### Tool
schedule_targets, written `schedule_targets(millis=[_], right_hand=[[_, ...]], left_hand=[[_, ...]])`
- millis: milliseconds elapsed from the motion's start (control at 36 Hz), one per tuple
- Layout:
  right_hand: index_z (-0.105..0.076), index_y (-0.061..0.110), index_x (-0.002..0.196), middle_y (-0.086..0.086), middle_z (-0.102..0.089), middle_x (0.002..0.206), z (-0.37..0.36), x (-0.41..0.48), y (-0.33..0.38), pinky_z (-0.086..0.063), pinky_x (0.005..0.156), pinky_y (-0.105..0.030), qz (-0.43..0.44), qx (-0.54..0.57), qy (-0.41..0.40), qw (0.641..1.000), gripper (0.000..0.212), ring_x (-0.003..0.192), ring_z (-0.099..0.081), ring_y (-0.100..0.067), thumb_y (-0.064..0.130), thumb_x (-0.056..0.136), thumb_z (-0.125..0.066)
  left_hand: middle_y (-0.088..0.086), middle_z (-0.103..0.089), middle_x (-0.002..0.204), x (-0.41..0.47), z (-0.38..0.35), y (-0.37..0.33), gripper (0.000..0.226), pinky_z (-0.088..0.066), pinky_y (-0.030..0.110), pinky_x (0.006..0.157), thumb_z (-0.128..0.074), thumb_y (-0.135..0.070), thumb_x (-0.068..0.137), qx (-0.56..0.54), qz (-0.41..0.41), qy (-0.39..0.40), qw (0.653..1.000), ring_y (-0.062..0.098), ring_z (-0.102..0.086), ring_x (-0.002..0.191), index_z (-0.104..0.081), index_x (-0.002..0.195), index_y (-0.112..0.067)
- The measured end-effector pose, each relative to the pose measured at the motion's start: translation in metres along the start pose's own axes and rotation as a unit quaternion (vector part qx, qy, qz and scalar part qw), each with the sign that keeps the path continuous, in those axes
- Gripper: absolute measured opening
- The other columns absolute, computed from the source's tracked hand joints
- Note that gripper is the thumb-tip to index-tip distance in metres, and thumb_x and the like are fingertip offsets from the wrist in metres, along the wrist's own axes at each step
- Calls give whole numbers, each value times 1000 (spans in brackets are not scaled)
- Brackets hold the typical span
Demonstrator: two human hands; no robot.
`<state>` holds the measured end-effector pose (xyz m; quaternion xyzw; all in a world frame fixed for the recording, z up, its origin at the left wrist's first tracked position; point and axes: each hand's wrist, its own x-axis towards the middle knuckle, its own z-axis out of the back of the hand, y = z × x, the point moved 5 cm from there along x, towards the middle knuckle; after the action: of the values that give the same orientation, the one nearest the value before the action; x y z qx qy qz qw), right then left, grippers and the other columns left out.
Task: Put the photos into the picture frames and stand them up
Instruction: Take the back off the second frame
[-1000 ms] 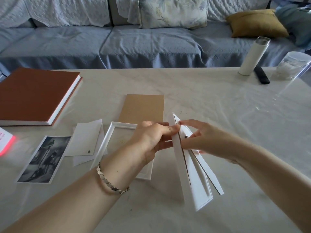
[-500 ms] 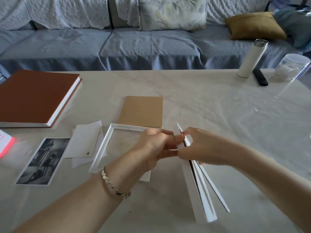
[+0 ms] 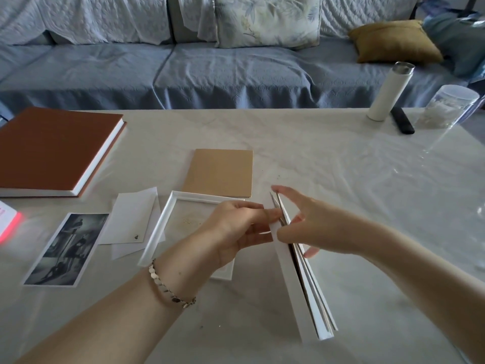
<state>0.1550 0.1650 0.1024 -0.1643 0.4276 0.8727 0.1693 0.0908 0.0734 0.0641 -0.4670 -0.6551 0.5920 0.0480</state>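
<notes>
head view: nearest is the white picture frame, held on edge with its long side running away from the camera, thin back panels fanned slightly apart on its right side. can't tell if its near corner touches the table. left wrist wears a silver bracelet. left hand grips the frame's left face, fingers curled, thumb tip at the top edge. right hand is on the other side, fingers straight and spread against the back panels, index reaching to the far top corner. hands close together, only the frame between them. just left, partly under the left hand, a second white frame lies flat, no photo in it. further left, white cards overlap, then a black-and-white photo flat on the table. red-glowing object at the left edge, unclear what. beyond the flat frame, touching its far edge, a brown backing board. far left, a thick brown book. far right: white bottle, black remote, clear jar. behind the table, a grey-blue sofa with a mustard cushion.
</notes>
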Motion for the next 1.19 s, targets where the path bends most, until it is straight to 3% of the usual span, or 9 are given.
schedule_targets(millis=[139,250,333,611,722,833,917,1028,1194], right_hand=[[-33,40,127,2,-51,91,5,4,-6,-55,76,-35,18,23,-12,1000,63,78,-56,-14,23,72,-59],[-36,47,121,2,-43,117,10,10,-22,-43,91,-30,39,28,-31,998,62,101,-50,-11,40,69,-71],[-41,46,111,3,-43,122,15,16,-32,-38,89,-26,52,70,-61,994,57,115,-44,-11,41,66,-75],[-48,21,111,1,-52,105,17,58,-64,-43,66,-21,20,118,-179,977,53,91,-51,-13,31,68,-78],[-47,21,113,-2,-51,107,1,77,-86,-46,78,-34,-42,80,-168,982,62,93,-54,-23,39,64,-80],[-43,30,97,0,-51,106,-10,88,-110,-41,93,-53,-109,51,-166,979,57,93,-60,-30,48,56,-77],[-43,31,95,-3,-55,112,-14,92,-115,-41,94,-50,-132,36,-163,977,54,98,-58,-31,50,55,-74],[-48,25,111,-2,-47,122,-15,95,-106,-31,97,-37,-138,-19,-165,976,51,113,-46,-26,44,70,-72],[-50,23,113,-2,-44,121,-15,103,-92,-24,94,-35,-95,-38,-179,978,54,116,-39,-23,42,68,-75]], left_hand=[[7,-68,63,4,1,-2,20,-53,22,50,-66,3,77,24,-5,-9,1000,14,-66,52,-63,96,8],[10,-66,74,13,3,0,31,-56,26,54,-67,3,75,22,3,-18,1000,15,-64,57,-59,105,9],[7,-65,68,22,-1,-1,13,-54,26,52,-67,4,76,21,10,-26,999,13,-62,54,-60,86,0],[1,-64,63,53,1,14,7,-49,15,44,-67,-12,82,64,-14,-86,994,2,-58,40,-62,84,-8],[5,-64,78,42,20,42,7,-55,21,49,-56,-11,90,126,7,-112,986,9,-63,56,-61,95,-8],[-1,-61,114,21,28,67,47,-49,36,94,-72,-12,77,298,-54,-61,951,15,-60,102,-55,121,-16],[-16,-55,115,4,16,85,58,-45,17,92,-78,-14,69,380,-93,52,919,5,-55,109,-52,116,-35],[-7,-31,143,8,15,94,89,-20,4,99,-80,-28,66,554,-170,5,815,7,-34,129,-33,140,-13],[-6,-43,108,16,18,90,57,-36,17,89,-75,-26,69,446,-121,-41,886,13,-46,101,-47,119,-22]])
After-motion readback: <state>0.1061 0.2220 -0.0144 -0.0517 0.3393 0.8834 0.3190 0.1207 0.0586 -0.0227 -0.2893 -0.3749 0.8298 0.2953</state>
